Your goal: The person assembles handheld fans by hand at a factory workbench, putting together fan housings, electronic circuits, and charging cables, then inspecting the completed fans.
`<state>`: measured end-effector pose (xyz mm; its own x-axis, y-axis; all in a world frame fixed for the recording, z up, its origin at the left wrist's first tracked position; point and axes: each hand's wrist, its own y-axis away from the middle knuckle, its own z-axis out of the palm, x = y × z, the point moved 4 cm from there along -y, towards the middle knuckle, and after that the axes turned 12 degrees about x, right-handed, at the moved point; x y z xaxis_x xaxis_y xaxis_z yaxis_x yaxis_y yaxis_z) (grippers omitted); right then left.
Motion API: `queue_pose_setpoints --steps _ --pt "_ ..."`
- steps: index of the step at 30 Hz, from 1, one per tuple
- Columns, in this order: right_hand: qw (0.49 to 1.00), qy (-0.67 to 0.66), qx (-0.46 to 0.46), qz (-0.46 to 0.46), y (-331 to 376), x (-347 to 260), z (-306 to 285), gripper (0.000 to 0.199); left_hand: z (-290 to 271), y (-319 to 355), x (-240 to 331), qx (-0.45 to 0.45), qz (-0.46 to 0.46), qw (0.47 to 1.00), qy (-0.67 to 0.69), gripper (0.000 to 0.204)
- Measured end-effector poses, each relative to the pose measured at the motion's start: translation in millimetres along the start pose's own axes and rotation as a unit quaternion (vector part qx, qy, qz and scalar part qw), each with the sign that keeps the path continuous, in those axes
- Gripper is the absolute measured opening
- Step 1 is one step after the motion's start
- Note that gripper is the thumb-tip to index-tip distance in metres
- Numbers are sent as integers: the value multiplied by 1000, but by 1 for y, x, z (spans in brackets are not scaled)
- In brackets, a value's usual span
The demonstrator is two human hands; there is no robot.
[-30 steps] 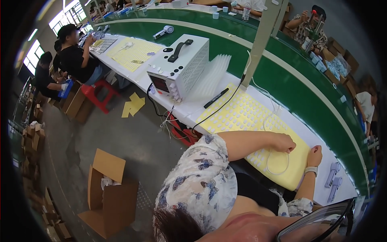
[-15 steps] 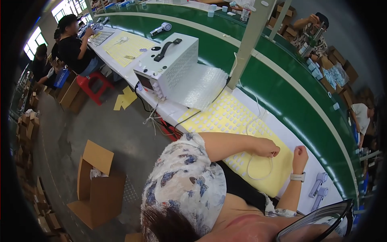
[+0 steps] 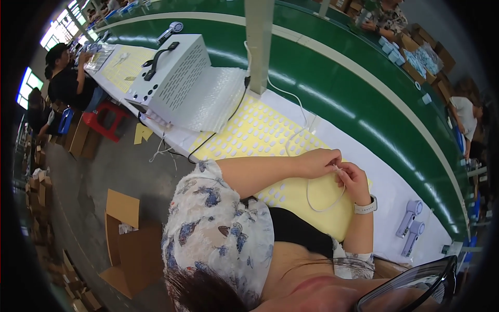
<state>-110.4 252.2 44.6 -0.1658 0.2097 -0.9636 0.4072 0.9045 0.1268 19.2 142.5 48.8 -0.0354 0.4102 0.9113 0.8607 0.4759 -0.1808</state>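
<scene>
Left hand: fingers curled inward, closed on a thin white cable near its tip. Right hand: thumb and fingers pinched on the same tip from the other side; pale-strapped wristwatch at the wrist. Hands nearly meeting, fingertip to fingertip; finer grip hidden by the knuckles.

White cable: end between the two hands; a slack loop hangs just below them, above the bare part of a yellow sheet; another stretch runs behind the left hand toward a pale upright post.

Yellow sheet: lies beneath the hands, bearing rows of small white oval pieces around and beyond the left forearm.

White table: beneath the sheet, alongside a green conveyor belt.

Two lavender handheld fans: side by side, right of the right hand, apart from it.

White vented instrument: black carry handle on top; bubble wrap beside it.
</scene>
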Motion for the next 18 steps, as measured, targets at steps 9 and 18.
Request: queue_pose_setpoints --steps 9,18 --pt "995 98 -11 -13 4 -7 -1 14 4 2 6 -73 -10 997 -10 19" --pt "998 64 -8 -20 2 -3 -2 14 -19 15 44 -129 6 987 -92 39"
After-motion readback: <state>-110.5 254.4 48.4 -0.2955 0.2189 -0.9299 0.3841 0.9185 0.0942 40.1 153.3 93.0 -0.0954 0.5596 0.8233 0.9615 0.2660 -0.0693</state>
